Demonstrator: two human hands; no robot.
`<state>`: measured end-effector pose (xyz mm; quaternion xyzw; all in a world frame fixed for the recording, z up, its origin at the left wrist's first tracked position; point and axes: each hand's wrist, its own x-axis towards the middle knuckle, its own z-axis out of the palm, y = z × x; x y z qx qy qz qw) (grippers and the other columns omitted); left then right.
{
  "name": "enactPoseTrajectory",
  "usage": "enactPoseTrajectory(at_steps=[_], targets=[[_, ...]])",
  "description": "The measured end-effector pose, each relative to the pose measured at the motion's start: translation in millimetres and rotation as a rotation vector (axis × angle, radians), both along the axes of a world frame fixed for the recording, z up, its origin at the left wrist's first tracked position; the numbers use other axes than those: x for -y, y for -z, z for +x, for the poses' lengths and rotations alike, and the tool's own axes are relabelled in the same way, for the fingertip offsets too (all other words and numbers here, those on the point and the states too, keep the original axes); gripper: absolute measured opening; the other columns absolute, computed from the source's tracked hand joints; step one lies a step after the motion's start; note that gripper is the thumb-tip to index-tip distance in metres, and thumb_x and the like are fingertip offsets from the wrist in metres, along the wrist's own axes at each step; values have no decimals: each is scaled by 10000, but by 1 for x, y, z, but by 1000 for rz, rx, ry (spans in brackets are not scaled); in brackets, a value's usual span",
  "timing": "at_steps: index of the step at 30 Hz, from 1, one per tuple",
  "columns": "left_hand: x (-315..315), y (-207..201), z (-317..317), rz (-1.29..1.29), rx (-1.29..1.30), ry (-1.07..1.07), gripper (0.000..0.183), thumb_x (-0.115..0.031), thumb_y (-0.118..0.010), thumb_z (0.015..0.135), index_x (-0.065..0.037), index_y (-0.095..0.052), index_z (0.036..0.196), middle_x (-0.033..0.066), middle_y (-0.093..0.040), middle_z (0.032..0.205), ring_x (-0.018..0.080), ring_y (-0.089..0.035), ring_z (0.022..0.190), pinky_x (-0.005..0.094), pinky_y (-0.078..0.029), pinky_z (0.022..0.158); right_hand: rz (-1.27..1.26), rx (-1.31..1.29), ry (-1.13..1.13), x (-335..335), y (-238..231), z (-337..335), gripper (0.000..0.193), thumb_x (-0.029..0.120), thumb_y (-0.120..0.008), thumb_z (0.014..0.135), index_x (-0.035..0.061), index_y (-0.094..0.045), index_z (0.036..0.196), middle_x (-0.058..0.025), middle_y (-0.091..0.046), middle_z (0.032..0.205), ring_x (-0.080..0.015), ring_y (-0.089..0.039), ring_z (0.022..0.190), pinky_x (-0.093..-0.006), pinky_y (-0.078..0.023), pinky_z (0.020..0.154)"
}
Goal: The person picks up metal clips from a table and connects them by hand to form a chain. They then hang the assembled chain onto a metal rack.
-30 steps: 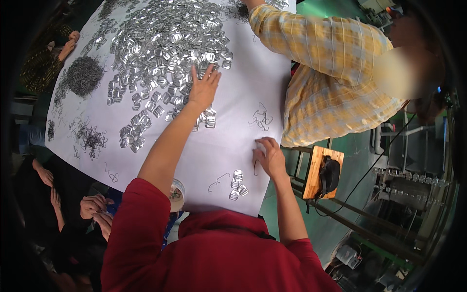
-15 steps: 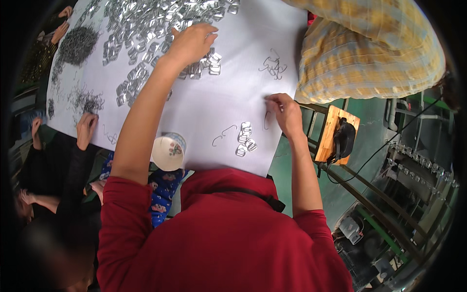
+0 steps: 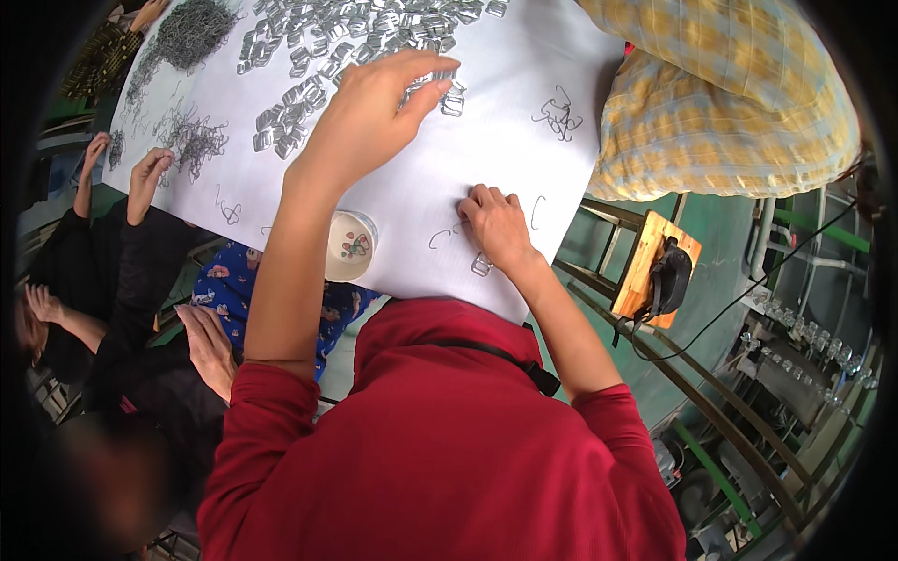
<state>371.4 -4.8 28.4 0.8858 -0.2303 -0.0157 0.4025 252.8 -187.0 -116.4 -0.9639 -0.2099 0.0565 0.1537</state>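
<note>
Green floor [image 3: 734,248] borders the white bench [image 3: 407,201]. Buckles [image 3: 393,28] crowd toward its far edge, partly hidden by the left hand [image 3: 374,112], grip half-open and empty. By the near edge: a cup [image 3: 346,248], and the right hand [image 3: 496,224], curled, contents unclear.

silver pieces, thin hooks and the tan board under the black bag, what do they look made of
Silver pieces: probably shiny metal, from their bright glints, though coated plastic can't be ruled out.
Thin hooks: likely dark metal wire, dull, judging by their slender bent shapes.
Tan board: looks like wood with a smooth, perhaps varnished finish, from its uneven tone.
</note>
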Motion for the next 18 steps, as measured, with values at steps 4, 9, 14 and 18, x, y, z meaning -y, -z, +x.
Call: enactPoseTrajectory(at_steps=[4,9,14,18], targets=[[-4,-3,-21,39,88,-22,274,-191,-523,893,-61,-627,1110,130,-624,1125,265,-587,1050,330,-438,891,15,-23,-122,-17,4,-9,125,103,-529,763,111,-591,872,-56,-515,912,-205,-526,903,-378,-410,752],[-7,-5,-41,13,84,-49,255,-153,-532,886,-51,-634,1097,132,-634,1097,247,-591,1033,321,-440,887,-77,-30,-200,-26,9,-17,95,104,-536,783,90,-579,867,-70,-526,950,-225,-524,923,-372,-412,770],[7,20,-72,-236,-253,-169,170,-79,-578,861,-42,-666,1002,26,-675,893,72,-578,725,221,-467,666,312,-178,290,22,-2,-8,144,173,-606,793,52,-577,866,-133,-598,854,-316,-589,794,-413,-456,711],[35,97,-110,123,-215,-51,119,-103,-613,805,-27,-639,892,120,-639,851,299,-607,770,376,-488,693,335,-282,707,67,-16,-9,190,213,-624,803,34,-593,856,-142,-655,802,-322,-629,765,-407,-477,706]])
